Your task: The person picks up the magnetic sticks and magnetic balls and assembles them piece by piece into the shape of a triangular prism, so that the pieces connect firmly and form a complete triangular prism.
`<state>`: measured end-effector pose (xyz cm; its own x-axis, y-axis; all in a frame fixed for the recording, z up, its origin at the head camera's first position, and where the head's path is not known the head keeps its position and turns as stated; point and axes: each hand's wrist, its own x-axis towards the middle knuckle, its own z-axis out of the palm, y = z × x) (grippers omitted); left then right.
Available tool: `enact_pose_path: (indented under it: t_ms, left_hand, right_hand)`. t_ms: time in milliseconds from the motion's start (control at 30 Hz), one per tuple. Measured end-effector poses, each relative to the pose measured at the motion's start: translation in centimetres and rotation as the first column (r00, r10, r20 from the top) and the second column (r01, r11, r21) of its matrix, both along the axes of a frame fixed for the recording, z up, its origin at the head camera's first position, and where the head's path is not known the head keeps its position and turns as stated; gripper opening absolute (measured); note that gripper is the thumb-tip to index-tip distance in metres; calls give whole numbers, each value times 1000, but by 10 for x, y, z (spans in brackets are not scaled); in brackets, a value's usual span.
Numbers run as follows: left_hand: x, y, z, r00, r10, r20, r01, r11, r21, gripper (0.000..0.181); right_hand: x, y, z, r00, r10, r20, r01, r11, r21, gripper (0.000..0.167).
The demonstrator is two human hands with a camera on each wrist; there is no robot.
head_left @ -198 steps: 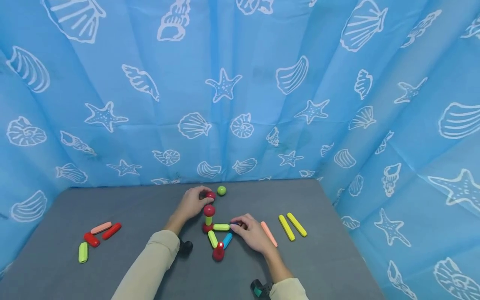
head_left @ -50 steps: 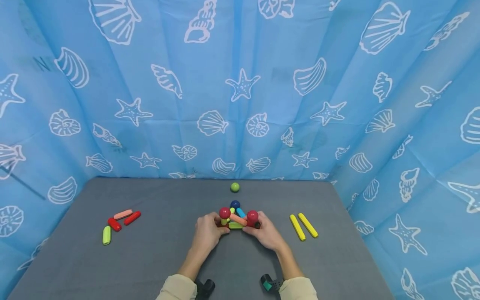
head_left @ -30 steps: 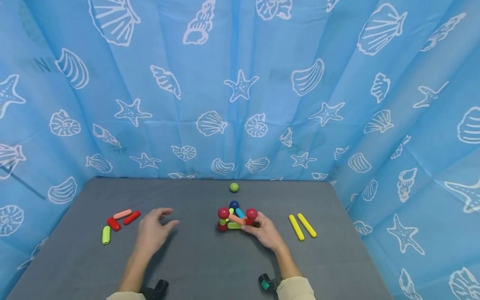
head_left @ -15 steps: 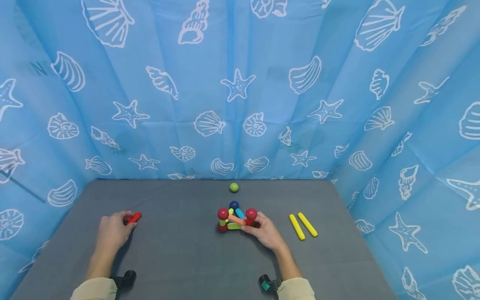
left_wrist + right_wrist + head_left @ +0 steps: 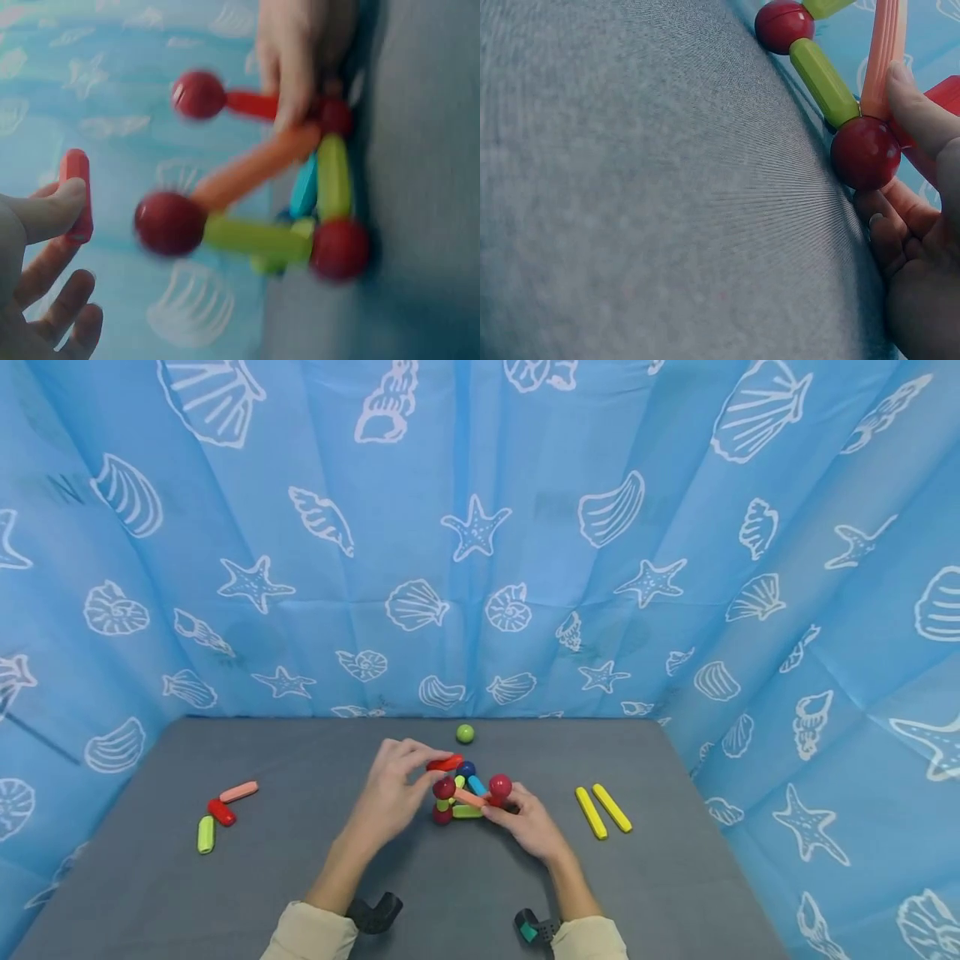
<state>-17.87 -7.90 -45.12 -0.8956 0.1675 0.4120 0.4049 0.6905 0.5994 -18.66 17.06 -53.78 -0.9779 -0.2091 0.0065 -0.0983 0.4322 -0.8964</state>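
Note:
My left hand point(image 5: 392, 785) pinches a short red rod point(image 5: 76, 196) between thumb and fingers, above the back left of a ball-and-rod frame. That frame has dark red balls point(image 5: 341, 250), green rods point(image 5: 825, 82), a blue rod point(image 5: 478, 786), a dark blue ball point(image 5: 466, 769) at the back and a slanting coral rod point(image 5: 259, 166). Its near left upright is green, topped by a red ball point(image 5: 171, 223); the near right upright is red, also topped by a red ball point(image 5: 500, 787). My right hand point(image 5: 534, 827) grips the near right corner, thumb against the coral rod.
On the left lie a coral rod point(image 5: 239, 791), a short red rod point(image 5: 222, 812) and a green rod point(image 5: 206, 834). Two long yellow rods point(image 5: 591, 813) lie to the right. A green ball point(image 5: 465, 733) sits near the back edge, before a blue shell-patterned curtain point(image 5: 330, 568).
The frame has gained a coral crosspiece and a red-topped right upright. My left hand left the frame, picked up a red rod on the left and brought it back. My right hand stayed at its corner lately.

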Motion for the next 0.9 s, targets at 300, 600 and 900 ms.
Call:
enact_pose_path:
  t_ms: [300, 600, 900]
  left_hand:
    - [-4, 39, -13, 996, -30, 87, 33, 999, -32, 32]
    - [-2, 44, -18, 997, -46, -69, 29, 973, -227, 25]
    - [13, 43, -29, 999, 53, 1, -53, 997, -57, 47]
  right_hand:
    - [0, -3, 2, 1000, 2, -8, -2, 1000, -20, 20]
    - [-8, 6, -12, 999, 38, -6, -38, 999, -39, 20]
    - [-5, 5, -14, 999, 26, -25, -26, 999, 19, 19]
